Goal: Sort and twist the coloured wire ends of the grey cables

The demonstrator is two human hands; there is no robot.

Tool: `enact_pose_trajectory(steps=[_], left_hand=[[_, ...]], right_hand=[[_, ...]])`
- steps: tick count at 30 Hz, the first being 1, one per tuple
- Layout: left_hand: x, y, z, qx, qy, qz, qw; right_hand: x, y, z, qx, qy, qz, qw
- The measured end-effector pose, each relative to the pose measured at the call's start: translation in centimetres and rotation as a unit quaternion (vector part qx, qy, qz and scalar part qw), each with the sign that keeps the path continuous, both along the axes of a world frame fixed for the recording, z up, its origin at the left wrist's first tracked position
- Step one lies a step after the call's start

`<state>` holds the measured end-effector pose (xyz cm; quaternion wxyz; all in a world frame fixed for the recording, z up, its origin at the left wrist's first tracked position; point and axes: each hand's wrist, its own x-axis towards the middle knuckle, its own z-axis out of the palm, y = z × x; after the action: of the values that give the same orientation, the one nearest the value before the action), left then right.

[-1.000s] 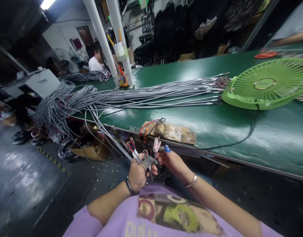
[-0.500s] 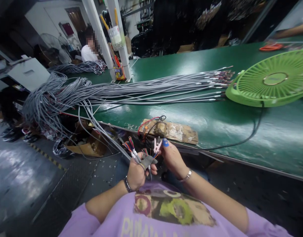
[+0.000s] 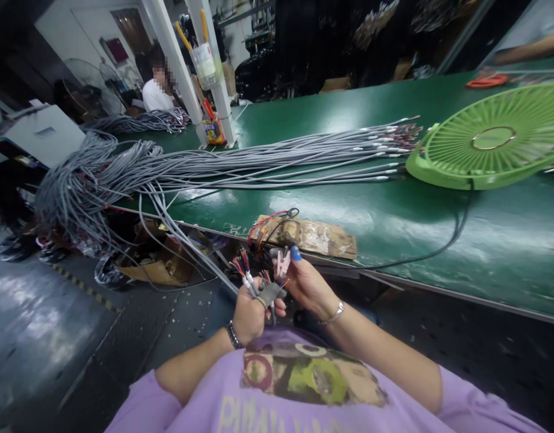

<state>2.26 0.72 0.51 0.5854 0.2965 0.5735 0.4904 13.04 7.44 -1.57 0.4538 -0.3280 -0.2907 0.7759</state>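
Observation:
My left hand (image 3: 249, 319) is closed around several grey cables (image 3: 220, 273) whose stripped ends fan out into coloured wires (image 3: 240, 262). A grey cover (image 3: 268, 294) wraps its thumb. Close beside it, my right hand (image 3: 309, 290) pinches a pale pink clip (image 3: 283, 264), with blue wrapping (image 3: 295, 253) on the thumb tip. The clip is just above the thin wires poking up from my left hand; whether its jaws touch a wire is too small to tell. Behind the clip, a worn wooden block (image 3: 322, 236) with red and black leads lies at the table edge.
A long bundle of grey cables (image 3: 240, 159) runs across the green table (image 3: 295, 108). At right stands a green fan (image 3: 488, 141) with a black cord. Two white posts (image 3: 222, 102) rise at the back. A cardboard box (image 3: 162, 267) sits below the edge. A person (image 3: 157, 93) is far left.
My right hand has turned the pink clip and moved it slightly left, closer to my left hand. The left hand keeps its hold on the cables. The view has shifted a little.

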Motion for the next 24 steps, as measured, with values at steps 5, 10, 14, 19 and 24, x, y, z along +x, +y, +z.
enact_pose_trajectory(steps=[5,10,14,19,24], left_hand=[[-0.2,-0.3,0.2,-0.002,0.0,-0.013,1.0],[-0.8,-0.9,-0.1,0.008,0.006,-0.008,1.0],[-0.9,-1.0,0.0,0.007,0.004,-0.004,1.0],[-0.7,-0.5,0.9,0.018,-0.004,-0.005,1.0],[-0.3,0.1,1.4,0.019,-0.001,0.01,1.0]], right_hand=[[0.5,-0.3,-0.6,-0.051,0.019,0.013,0.998],[1.8,-0.6,-0.9,-0.062,0.019,0.076,0.995],[2.2,-0.5,0.0,-0.048,0.002,0.106,0.993],[1.6,0.0,1.0,-0.01,-0.015,0.103,0.995],[1.0,-0.2,0.7,0.029,-0.046,0.04,0.998]])
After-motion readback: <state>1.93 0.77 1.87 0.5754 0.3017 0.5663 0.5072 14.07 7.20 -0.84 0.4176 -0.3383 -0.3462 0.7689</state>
